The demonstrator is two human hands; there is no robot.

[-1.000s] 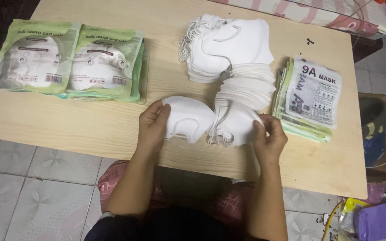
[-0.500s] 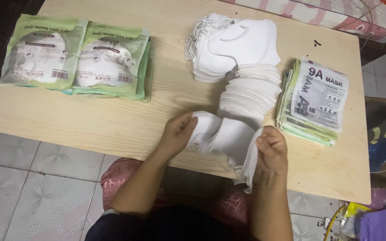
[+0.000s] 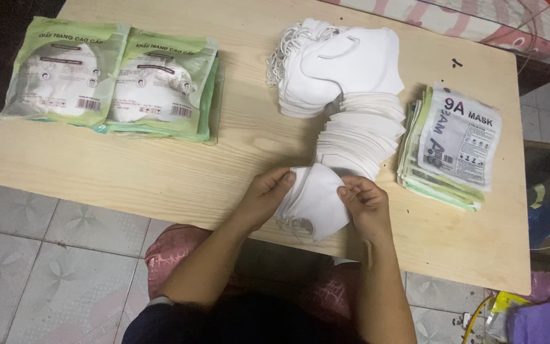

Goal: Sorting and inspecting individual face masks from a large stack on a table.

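Hands: left hand point(image 3: 263, 196) and right hand point(image 3: 365, 205) both pinched a small bunch of folded white fabric face masks point(image 3: 311, 200) at the near edge of the pale wooden table point(image 3: 160, 172).
Grip: left fingers point(image 3: 281, 181) curled over the bunch's left edge, narrow and holding it; right fingertips point(image 3: 350, 191) pressed its upper right edge, thumb in front.
Held masks: they sat between the two hands, partly resting on the table, with white ear loops hanging out below the left palm.
Loose stock: fanned row of flat white masks point(image 3: 359, 134) lay just beyond the held bunch, touching it, and ran up into a taller heap of white masks with tangled ear loops point(image 3: 338, 64).
Empty packets: stack of flat green-edged printed plastic pouches point(image 3: 450, 146) lay just right of the row; contents could not be told.
Filled packets: two piles of green-and-clear plastic pouches point(image 3: 112, 79), each showing a white mask inside, lay side by side at the far left, well apart from the hands.
Floor: grey patterned tiles point(image 3: 52, 267) showed below the table.
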